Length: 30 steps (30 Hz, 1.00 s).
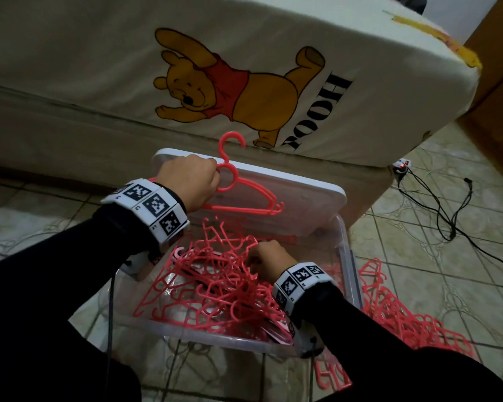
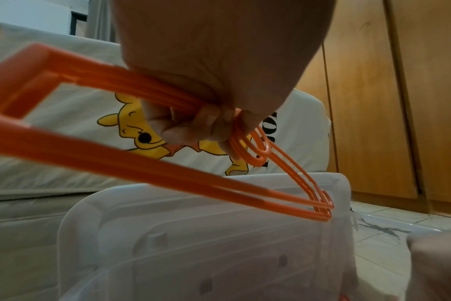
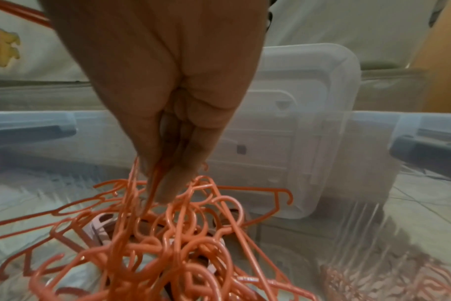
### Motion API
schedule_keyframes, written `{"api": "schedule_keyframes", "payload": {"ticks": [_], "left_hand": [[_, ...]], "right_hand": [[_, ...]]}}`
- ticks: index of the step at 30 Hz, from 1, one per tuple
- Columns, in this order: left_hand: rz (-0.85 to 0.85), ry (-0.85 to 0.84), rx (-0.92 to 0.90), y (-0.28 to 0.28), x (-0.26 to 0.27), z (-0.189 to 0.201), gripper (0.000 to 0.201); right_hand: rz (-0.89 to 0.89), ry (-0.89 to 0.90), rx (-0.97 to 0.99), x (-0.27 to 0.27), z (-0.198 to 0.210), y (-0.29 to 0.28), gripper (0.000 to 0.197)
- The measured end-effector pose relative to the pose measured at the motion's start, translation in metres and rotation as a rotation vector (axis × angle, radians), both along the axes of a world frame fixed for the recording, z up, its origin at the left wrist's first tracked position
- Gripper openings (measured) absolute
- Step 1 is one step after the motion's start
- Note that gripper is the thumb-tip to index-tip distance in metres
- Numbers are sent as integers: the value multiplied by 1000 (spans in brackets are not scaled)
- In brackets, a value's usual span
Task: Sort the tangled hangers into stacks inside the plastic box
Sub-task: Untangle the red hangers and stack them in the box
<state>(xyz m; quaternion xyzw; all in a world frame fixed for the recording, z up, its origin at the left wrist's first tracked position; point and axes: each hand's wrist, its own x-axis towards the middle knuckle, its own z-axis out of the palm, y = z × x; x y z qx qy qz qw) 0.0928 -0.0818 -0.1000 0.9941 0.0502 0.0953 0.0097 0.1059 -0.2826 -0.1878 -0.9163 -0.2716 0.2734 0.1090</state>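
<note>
**Two hands in the hanger tangle, one stack lifted**

Head view: a clear plastic box [image 1: 347, 256] stands on the tiled floor [image 1: 418, 227], its one lid [image 1: 317, 195] leaning upright at the far edge against a covered mattress [image 1: 99, 82] printed with one yellow bear. The left hand [image 1: 190, 181] is raised over the far left corner of the box, fingers curled round the necks of a small stack of pink hangers [image 1: 244, 204], hooks pointing up. How many hangers are in the stack cannot be told here. The right hand [image 1: 269, 258] is down in the middle of the box, fingers bent into the tangled hangers [image 1: 204, 288], a heap too knotted to count. A second heap of hangers [image 1: 404, 314] lies on the floor just beside the right edge of the box. Black cables [image 1: 447, 216] trail over the tiles near the mattress corner.

Left wrist view: the left hand's fingers [image 2: 183, 130] close round the held stack [image 2: 283, 173]; about three hangers lie flat together, their far ends above the lid [image 2: 219, 224]. A wooden wardrobe [image 2: 399, 101] stands behind.

Right wrist view: the right hand's fingers [image 3: 173, 183] pinch one thin bar of the tangle [image 3: 168, 244], thumb and fingertips pressed together. Two grey latches show on the far rim of the box [image 3: 34, 126].
</note>
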Motion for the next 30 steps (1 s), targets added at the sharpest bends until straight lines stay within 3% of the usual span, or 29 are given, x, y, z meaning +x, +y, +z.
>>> {"api": "schedule_keyframes", "payload": {"ticks": [11,19,25,30], "left_hand": [[1,-11,10,5,-2,0,32],[21,-24,-22,6,-3,1,30],[22,-29,-51,8,-4,4,30],[29,-116,-101,9,-3,8,30]], "right_hand": [[3,-38,-67,11,5,10,24],[115,-38,72,-4,16,32,23],[-25,42,364,-10,42,22,10],[-102,425,671,-8,76,0,19]]}}
